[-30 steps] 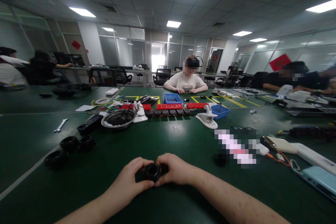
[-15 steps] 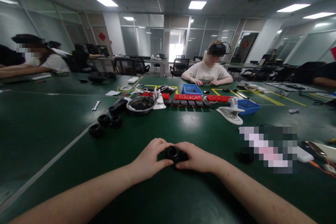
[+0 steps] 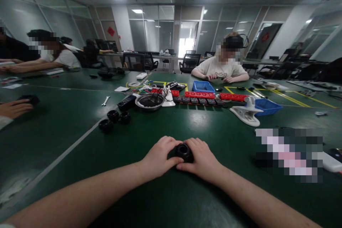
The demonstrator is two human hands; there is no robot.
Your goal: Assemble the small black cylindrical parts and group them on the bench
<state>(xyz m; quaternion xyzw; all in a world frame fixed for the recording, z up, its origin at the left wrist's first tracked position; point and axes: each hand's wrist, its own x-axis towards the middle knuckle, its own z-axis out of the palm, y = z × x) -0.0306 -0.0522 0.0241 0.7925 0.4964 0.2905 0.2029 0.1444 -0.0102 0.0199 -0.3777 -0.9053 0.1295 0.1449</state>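
A small black round part (image 3: 184, 151) with a hole in its top rests on the green table (image 3: 187, 199) in front of me. My left hand (image 3: 160, 155) grips its left side with curled fingers. On its right side my right hand (image 3: 201, 158) closes around it too. Both hands touch each other over the part. Three similar black round parts (image 3: 114, 119) lie in a group further out to the left.
A metal bowl (image 3: 149, 100), red and black power strips (image 3: 203, 97), two blue bins (image 3: 265, 107), a white clamp (image 3: 244, 113) and a small wrench (image 3: 105, 100) lie across the table's middle. One person sits opposite; others sit at left, one hand (image 3: 13, 108) reaching in.
The view has swung left and dipped, so everything sits further right and more of the left side shows. Both hands stay closed on the black part; a person's hand has appeared at far left.
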